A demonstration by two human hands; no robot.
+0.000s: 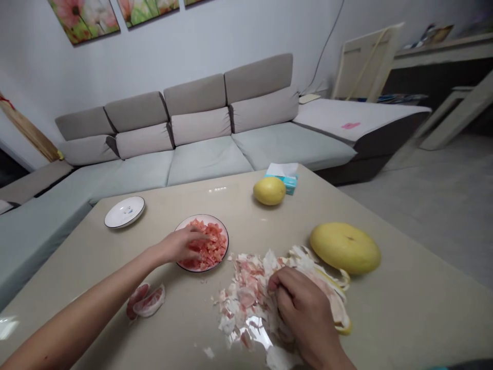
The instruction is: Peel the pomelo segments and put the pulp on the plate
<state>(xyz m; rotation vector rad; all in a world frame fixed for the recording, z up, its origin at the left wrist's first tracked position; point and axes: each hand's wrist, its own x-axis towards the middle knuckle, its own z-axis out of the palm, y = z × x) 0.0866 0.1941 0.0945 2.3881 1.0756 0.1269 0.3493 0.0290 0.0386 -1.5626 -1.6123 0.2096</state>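
Along the wall behind our table runs a grey and beige sectional sofa (200, 154), below a row of floral canvas prints (82, 18). On the beige table top (389, 324), we take as our landmark a round white plate (225, 241) heaped with diced pink pomelo flesh (211, 246).

Our left hand (179, 245) reaches over that plate from its left side, with the fingers together and lying on the diced flesh. Whether they pinch any of it, we cannot tell. Our right hand (304, 308) is in front of the plate and off to the right, its fingers and thumb curled tightly around a torn strip of pomelo rind (331, 293), yellow outside and pale inside. Beneath that hand, and just beside the plate, spreads a loose heap of white pith and pink membrane scraps (246, 293).

A peeled pomelo segment pair (147, 301) lies in front of the plate and to the left, beneath our left forearm. A whole yellow pomelo (345, 248) sits to the right of the plate, touching the rind. A smaller yellow pomelo (269, 190) sits behind the plate and to the right, just beside a blue tissue box (283, 179). A small white saucer (115, 222) sits well left of the plate.
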